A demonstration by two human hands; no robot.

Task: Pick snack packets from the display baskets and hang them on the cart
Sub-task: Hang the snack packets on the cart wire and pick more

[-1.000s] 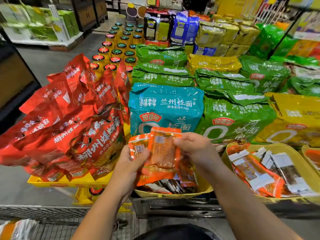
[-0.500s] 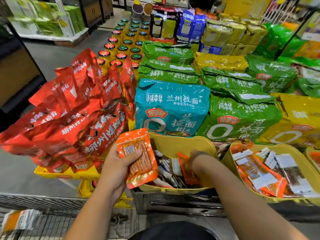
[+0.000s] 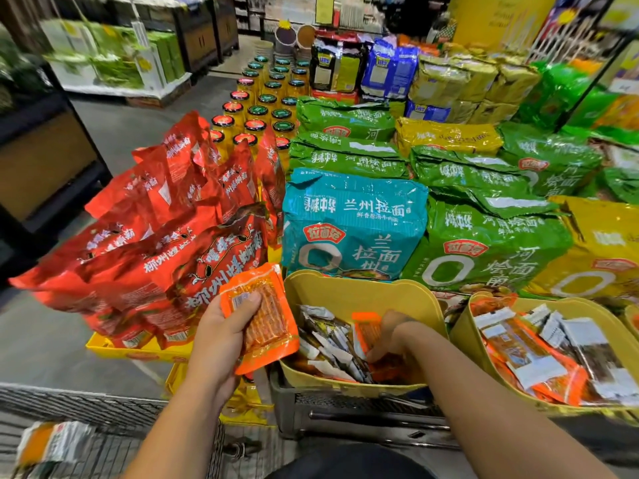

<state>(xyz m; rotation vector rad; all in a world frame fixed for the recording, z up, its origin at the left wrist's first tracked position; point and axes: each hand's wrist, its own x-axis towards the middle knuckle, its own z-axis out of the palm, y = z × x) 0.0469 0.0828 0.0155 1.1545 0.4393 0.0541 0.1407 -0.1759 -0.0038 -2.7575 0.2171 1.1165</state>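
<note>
The right hand (image 3: 390,335) has let go of the orange packets (image 3: 268,321) and digs in the basket (image 3: 345,288) for more, its grip hidden; the left hand (image 3: 221,337) alone clamps them.

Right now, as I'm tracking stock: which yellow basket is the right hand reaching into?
The left-most yellow basket, below the teal noodle bag; the right hand is inside it. The neighbouring basket has no hand.

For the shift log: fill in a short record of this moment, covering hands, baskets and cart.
left hand: holds orange packets, left of the yellow basket
right hand: down among that basket's packets; grip not visible
second basket: at right, holds more packets
cart: blurred packet lying on it, bottom left
</note>
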